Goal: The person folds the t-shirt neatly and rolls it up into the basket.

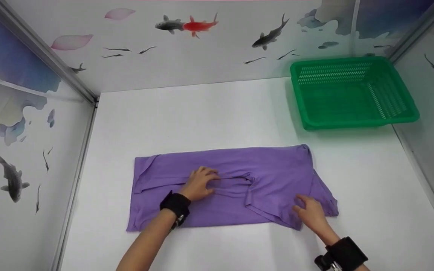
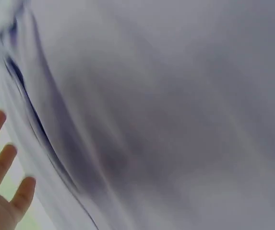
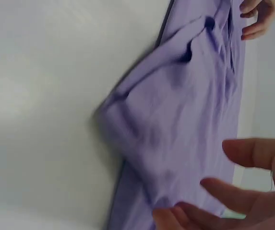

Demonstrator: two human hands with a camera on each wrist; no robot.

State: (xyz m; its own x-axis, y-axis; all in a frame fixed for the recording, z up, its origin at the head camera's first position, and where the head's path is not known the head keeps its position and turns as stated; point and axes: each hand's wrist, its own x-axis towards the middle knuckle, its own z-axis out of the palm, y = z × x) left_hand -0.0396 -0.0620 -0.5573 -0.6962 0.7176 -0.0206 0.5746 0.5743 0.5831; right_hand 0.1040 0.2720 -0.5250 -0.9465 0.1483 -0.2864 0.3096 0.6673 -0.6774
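A purple garment [image 1: 217, 215], folded into a long rough rectangle, lies across the white table. Creases and a loose folded flap [image 1: 277, 205] show right of its middle. My left hand [image 1: 200, 184] is over the garment's centre, fingers spread and slightly bent. In the left wrist view the fingers of that hand [image 2: 5, 172] are apart with nothing between them, and the cloth [image 2: 175, 129] is blurred. At the lower right corner, my right hand [image 1: 311, 213] hovers close by. The right wrist view has its fingers [image 3: 243, 194] parted beside the cloth [image 3: 171, 120], nothing pinched between them.
A green plastic basket [image 1: 349, 124] stands at the table's back right corner. White panels with painted fish [image 1: 198, 25] enclose the table [image 1: 187, 116] at the back and both sides. Each wrist wears a black strap [image 1: 177, 206] with a camera.
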